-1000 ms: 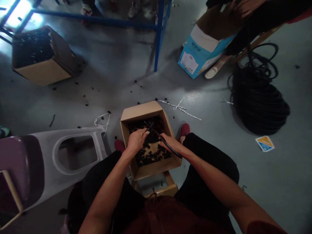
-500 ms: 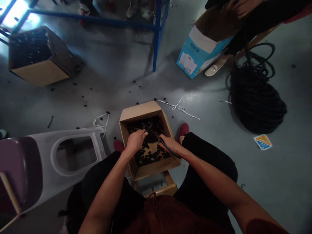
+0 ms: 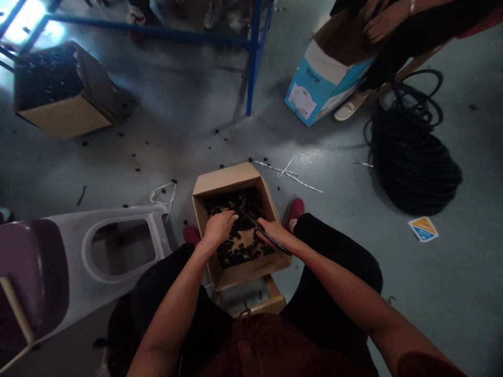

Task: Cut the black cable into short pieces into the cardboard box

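Cardboard box point(image 3: 228, 180) holds small black pieces point(image 3: 239, 252). Right hand point(image 3: 275, 233) grips a black cable point(image 3: 251, 222); I cannot tell whether the left hand point(image 3: 218, 228) grasps anything. Blue carton point(image 3: 314, 89): lettering unreadable.

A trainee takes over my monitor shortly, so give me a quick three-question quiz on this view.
1. True or false: the right hand grips a thin black rod over the cardboard box.
2. What lies in the box? A) small black parts B) white rags C) red bolts
3. What large thing lies on the floor at the right of the view?
Key: 1 true; 2 A; 3 a coil of black hose.
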`<state>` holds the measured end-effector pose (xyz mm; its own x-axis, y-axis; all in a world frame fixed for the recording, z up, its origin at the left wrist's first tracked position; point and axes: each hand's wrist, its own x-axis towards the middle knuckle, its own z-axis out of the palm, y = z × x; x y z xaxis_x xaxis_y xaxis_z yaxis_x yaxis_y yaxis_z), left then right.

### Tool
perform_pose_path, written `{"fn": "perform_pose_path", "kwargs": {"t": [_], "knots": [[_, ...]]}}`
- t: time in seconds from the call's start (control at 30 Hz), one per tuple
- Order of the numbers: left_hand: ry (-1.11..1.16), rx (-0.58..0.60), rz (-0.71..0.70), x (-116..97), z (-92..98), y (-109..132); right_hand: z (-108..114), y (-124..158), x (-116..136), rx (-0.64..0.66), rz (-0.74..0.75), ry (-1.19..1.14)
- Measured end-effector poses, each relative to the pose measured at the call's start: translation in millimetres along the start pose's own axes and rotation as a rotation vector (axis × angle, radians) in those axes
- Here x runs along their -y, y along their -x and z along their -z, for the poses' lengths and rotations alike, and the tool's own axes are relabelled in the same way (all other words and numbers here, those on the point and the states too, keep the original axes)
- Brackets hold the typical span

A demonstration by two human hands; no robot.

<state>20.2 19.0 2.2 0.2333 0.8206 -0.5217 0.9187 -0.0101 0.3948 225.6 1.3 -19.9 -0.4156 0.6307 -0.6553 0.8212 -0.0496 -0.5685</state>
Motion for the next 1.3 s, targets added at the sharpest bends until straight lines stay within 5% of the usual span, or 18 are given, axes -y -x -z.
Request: {"fn": "perform_pose_path", "kwargs": {"t": [0.57, 0.83, 1.03, 1.3], "knots": [[0.024, -0.002, -0.003, 12, -12.5, -4, -11, -5, -4, -0.016, -0.016, 0.187], [0.681, -0.047, -0.005, 4, -9.6, -5, 6, -12, -6, -0.261, 0.032, -0.282], [1.193, 0.035, -0.002, -10, -3.5, -2, 16, -16, 6, -0.307, 0.084, -0.771], [1.591, 0.125, -0.013, -29, 2.5, 3, 25, -13, 20, -0.407, 0.163, -0.904]]}}
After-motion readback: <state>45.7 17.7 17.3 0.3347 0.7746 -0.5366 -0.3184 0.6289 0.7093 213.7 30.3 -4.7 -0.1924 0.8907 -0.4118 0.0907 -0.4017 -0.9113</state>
